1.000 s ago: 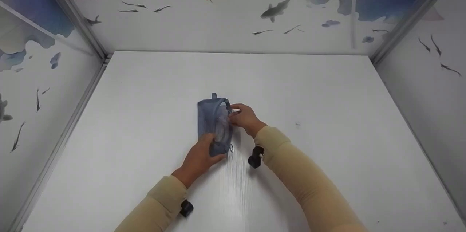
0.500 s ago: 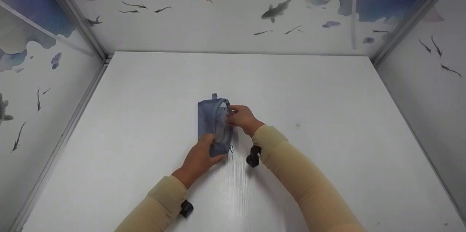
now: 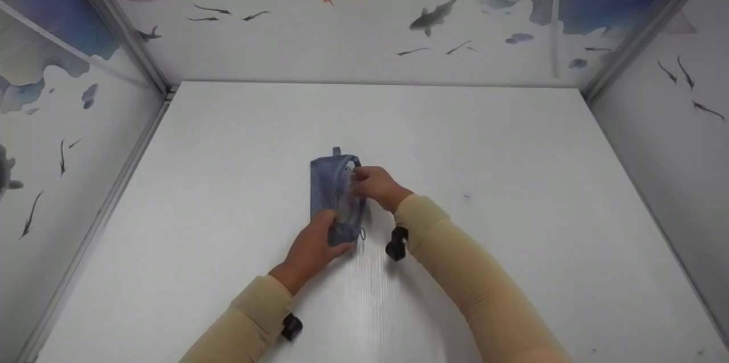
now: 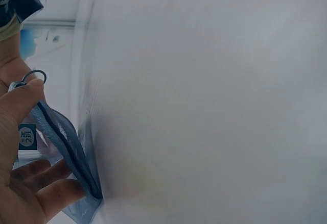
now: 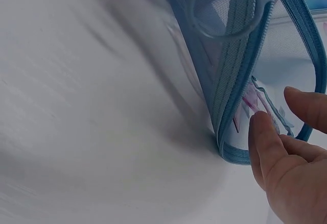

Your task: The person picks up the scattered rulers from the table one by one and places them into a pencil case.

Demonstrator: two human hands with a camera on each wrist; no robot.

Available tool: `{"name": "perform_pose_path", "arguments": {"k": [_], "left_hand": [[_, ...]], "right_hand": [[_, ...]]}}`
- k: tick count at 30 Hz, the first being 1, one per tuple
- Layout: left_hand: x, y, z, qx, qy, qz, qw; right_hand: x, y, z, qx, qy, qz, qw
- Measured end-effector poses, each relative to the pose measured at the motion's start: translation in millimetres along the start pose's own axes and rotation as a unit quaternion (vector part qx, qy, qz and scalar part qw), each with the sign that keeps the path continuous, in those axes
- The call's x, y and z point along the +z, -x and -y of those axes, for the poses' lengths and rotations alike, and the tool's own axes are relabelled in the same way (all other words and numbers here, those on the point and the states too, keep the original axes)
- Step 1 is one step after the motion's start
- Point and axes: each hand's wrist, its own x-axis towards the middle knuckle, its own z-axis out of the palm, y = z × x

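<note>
A blue mesh zipper pouch [image 3: 326, 186] stands on the white table, its zipper side gaping to the right. My left hand [image 3: 312, 246] grips the near end, thumb by the zipper pull ring [image 4: 34, 76] and fingers along the zipper edge in the left wrist view. My right hand [image 3: 380, 186] reaches into the mouth of the pouch from the right. In the right wrist view its fingers [image 5: 271, 147] are fairly straight and the thumb stands apart from them. Close to the fingertips, inside the pouch, lies a clear plastic item [image 5: 265, 101] with pink and teal parts, partly hidden.
The white table [image 3: 484, 141] is bordered by panels printed with fish [image 3: 435, 15] at the back and both sides. A black wrist camera [image 3: 397, 244] hangs below the right sleeve, another [image 3: 292, 326] below the left.
My right hand has moved slightly left, its fingers going deeper into the pouch's mouth. The left hand keeps its grip in the same place.
</note>
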Motion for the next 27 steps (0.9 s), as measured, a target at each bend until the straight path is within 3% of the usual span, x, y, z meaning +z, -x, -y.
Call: {"name": "perform_pose_path", "arguments": {"k": [8,16,27], "left_hand": [[-0.1,-1.0,-0.5,0.003,0.0,0.002,1.0],[0.5,-0.6,-0.7,0.008,0.002,0.001,1.0],[-0.8,-2.2,-5.5,-0.022,-0.006,0.029,0.9993]], "right_hand": [[-1.7,0.6,0.4,0.0,0.03,-0.025,0.9992],[-5.8,3.3,0.0,-0.004,0.012,-0.021,0.9997],[-10.7,5.9,-4.0,0.01,-0.006,-0.036,0.9993]]}}
